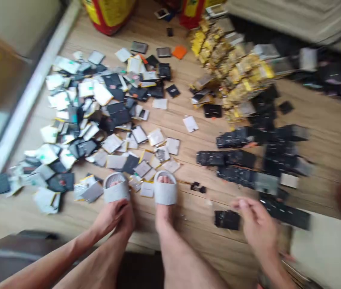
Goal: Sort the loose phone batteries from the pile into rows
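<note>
Labels on the packs are too blurred to read. Left hand (113, 218) curled at the ankle behind a grey slide sandal (116, 188), grip unclear; right hand (256, 222) drawn narrow, blurred, just beside a flat black pack (227, 220), cannot tell if pinching anything. Beyond, white, silver and black flat packs (98, 120) strew the wooden floor (317, 188), then yellow packets (230, 68) and red-and-yellow bags (108, 16).
</note>
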`<act>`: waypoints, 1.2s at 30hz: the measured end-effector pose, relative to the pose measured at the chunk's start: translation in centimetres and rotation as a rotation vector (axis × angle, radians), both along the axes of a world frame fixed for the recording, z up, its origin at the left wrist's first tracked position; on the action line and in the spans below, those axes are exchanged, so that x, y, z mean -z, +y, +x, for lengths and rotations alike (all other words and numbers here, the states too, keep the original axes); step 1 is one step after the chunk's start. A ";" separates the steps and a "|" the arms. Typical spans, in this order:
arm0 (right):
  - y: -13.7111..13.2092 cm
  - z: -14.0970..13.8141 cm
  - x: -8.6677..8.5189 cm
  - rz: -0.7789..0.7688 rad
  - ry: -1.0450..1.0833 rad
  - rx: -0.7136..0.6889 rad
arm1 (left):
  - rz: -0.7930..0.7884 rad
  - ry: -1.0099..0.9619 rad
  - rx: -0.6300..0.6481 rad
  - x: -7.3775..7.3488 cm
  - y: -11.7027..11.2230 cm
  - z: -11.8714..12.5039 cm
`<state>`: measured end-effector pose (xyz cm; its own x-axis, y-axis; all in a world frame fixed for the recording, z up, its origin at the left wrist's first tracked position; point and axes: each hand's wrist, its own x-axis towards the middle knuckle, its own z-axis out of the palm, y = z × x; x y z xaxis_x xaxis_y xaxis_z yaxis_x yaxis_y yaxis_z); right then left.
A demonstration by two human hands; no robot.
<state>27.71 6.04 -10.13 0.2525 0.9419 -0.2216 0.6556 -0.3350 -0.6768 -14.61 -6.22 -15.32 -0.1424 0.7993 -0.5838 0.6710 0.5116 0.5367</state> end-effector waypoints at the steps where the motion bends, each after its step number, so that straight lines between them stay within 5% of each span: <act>1: -0.7 -2.2 1.0 -0.095 0.049 -0.164 | -0.056 -0.068 0.007 -0.8 -0.5 -1.4; 4: -1.2 -9.6 3.6 -0.219 0.203 -0.623 | -0.116 -0.107 -0.056 -1.3 -0.2 -3.5; 6: -0.2 -14.8 5.0 -0.192 0.241 -0.787 | -0.094 -0.024 -0.111 -0.6 0.8 -4.1; 9: 2.3 -22.1 6.8 -0.102 0.226 -0.906 | -0.024 0.153 -0.227 0.7 2.0 -6.1; 13: 5.1 -30.7 9.1 0.033 0.055 -1.025 | 0.028 0.405 -0.365 1.9 1.9 -11.8; 16: 5.7 -34.8 10.6 0.028 -0.128 -1.064 | -0.032 0.524 -0.263 2.5 0.5 -16.1; 22: 5.3 -34.3 11.5 -0.044 -0.073 -1.027 | -0.182 0.557 0.044 3.9 -1.5 -17.6; 30: 8.2 -28.8 10.6 -0.109 0.425 -0.277 | -0.284 0.487 -0.031 3.5 2.5 -17.1; 36: 7.6 -26.8 11.1 -0.249 0.654 -0.205 | -0.248 0.284 0.058 1.5 5.7 -17.9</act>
<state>0.87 13.64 -21.19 -0.1808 0.8582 -0.4803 0.2089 -0.4437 -0.8715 -32.47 -0.55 -16.86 -0.2846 0.6499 -0.7047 0.8069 0.5593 0.1899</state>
